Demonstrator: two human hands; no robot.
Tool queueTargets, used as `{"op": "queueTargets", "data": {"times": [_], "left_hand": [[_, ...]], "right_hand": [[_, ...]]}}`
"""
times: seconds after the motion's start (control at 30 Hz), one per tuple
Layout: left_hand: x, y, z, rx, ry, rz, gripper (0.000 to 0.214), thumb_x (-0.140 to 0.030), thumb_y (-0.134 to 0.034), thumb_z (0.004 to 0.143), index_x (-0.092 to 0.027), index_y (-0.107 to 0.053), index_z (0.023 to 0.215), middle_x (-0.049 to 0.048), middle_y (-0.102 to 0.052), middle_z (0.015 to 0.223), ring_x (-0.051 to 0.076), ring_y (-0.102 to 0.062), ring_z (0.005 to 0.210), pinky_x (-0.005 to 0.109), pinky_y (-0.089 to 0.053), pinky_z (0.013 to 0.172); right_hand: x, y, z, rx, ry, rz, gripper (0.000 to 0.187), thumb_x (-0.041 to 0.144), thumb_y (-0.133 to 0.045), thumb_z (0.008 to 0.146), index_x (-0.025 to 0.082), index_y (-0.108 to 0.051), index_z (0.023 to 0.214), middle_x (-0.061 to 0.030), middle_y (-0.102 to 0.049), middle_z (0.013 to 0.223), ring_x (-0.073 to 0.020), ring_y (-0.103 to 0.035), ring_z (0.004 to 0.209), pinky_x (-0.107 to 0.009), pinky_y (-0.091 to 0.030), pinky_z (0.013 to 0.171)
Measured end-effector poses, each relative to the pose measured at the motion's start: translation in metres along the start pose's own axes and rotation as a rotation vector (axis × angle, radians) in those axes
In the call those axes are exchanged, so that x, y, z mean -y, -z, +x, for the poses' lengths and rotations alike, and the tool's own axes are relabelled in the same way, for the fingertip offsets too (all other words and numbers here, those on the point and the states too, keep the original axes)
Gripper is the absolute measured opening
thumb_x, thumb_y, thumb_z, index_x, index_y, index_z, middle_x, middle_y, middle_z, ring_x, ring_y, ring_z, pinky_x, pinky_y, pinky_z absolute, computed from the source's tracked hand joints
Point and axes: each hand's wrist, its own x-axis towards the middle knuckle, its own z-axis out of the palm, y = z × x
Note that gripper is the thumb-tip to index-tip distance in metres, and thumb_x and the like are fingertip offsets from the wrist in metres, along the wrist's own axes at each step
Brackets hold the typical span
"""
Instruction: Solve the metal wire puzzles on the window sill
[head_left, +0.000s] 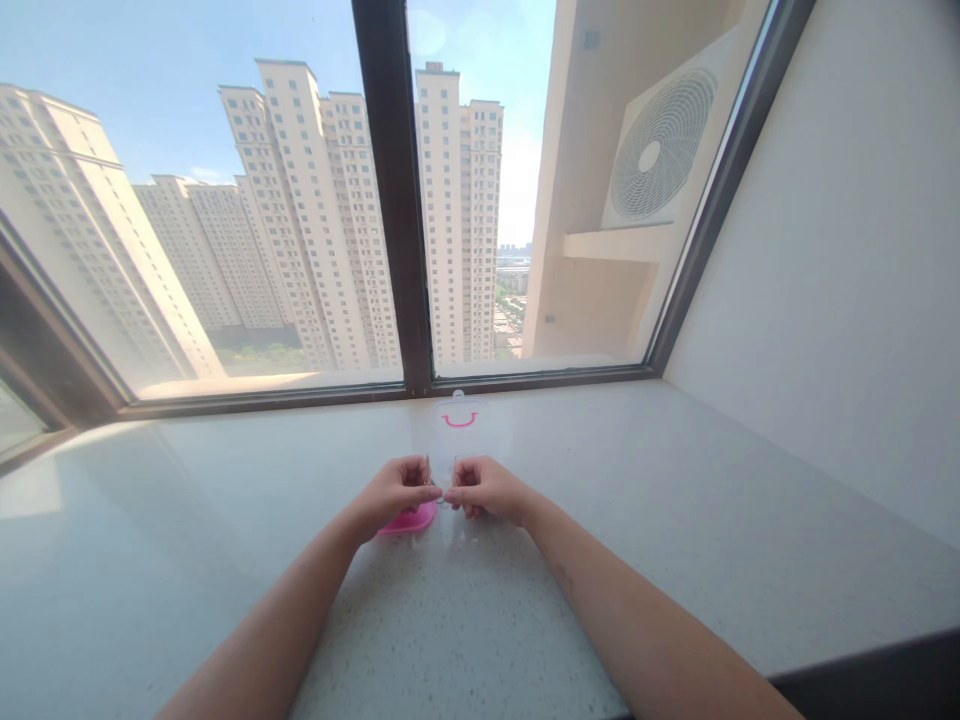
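Note:
My left hand [403, 487] and my right hand [480, 487] meet above the speckled white sill [450, 620], each closed in a pinch with the fingertips almost touching. Small thin pieces, metallic in look, show at the fingers, with a tiny ring-like part [441, 502] between the thumbs. Their kind is too small to make out. Below my left hand lies a pink shallow tray or lid [411, 519], partly hidden by the hand. Just beyond both hands is a clear plastic container or lid [460, 436] with a pink curved handle [460, 420].
Ahead, a window with a dark brown frame [409, 250] borders the sill. A white wall [847, 250] closes off the right side. A dark edge [877, 675] runs along the lower right. Tall buildings and an air-conditioner unit [664, 150] stand outside the glass.

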Motion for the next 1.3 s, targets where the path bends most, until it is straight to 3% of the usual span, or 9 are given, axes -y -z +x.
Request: {"op": "queueTargets", "data": {"times": [0.93,1.3], "left_hand": [[-0.0046,-0.0025,-0.0022,0.023,0.004,-0.049,0.035,-0.037,-0.073,0.063,-0.016,-0.045,0.068,-0.0079,-0.04,0.053,0.004,-0.034,0.043,0.018,-0.025,0.042],[-0.0036,-0.0056,-0.0019,0.046,-0.004,-0.023,0.032,-0.037,-0.072,0.064,-0.014,-0.05,0.069,-0.0053,-0.045,0.056,0.004,-0.035,0.045,0.018,-0.023,0.043]], "right_hand": [[-0.0016,-0.0006,0.0007,0.017,-0.022,-0.008,0.041,0.044,-0.075,0.061,0.014,-0.046,0.066,0.0012,-0.058,0.059,-0.0075,-0.051,0.045,-0.018,-0.037,0.041],[-0.0019,-0.0003,0.0014,0.044,-0.026,-0.009,0.031,0.037,-0.071,0.064,0.012,-0.055,0.071,-0.002,-0.062,0.064,-0.0067,-0.05,0.045,-0.017,-0.037,0.041]]}}
